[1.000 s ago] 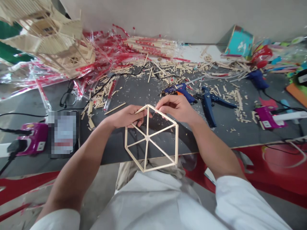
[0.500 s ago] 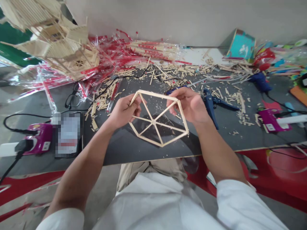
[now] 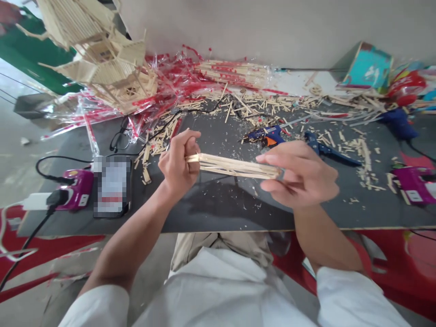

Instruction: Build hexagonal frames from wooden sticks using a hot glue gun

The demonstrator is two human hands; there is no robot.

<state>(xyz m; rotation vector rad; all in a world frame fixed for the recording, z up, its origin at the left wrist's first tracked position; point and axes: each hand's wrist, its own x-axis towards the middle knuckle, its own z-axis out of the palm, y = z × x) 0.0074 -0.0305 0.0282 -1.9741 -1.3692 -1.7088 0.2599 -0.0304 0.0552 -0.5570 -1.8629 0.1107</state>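
Note:
I hold a flat hexagon frame [image 3: 235, 166] of thin wooden sticks above the dark work board [image 3: 218, 209]. It is tipped almost edge-on to me, so it looks like a narrow bundle of sticks. My left hand [image 3: 179, 163] is closed on its left corner. My right hand [image 3: 301, 175] pinches its right corner, with the thumb above and the fingers below.
A blue glue gun [image 3: 264, 135] and blue cutters [image 3: 329, 147] lie behind my hands among several stick offcuts. A stick-built model house [image 3: 102, 68] stands at the back left on red-and-clear wrappers. Purple devices [image 3: 73, 195] [image 3: 413, 188], a phone [image 3: 111, 186] and glasses [image 3: 119, 138] lie around.
The hexagon frame has tipped from facing me to nearly edge-on, still held in both hands. The view has shifted, with the table's things now further right.

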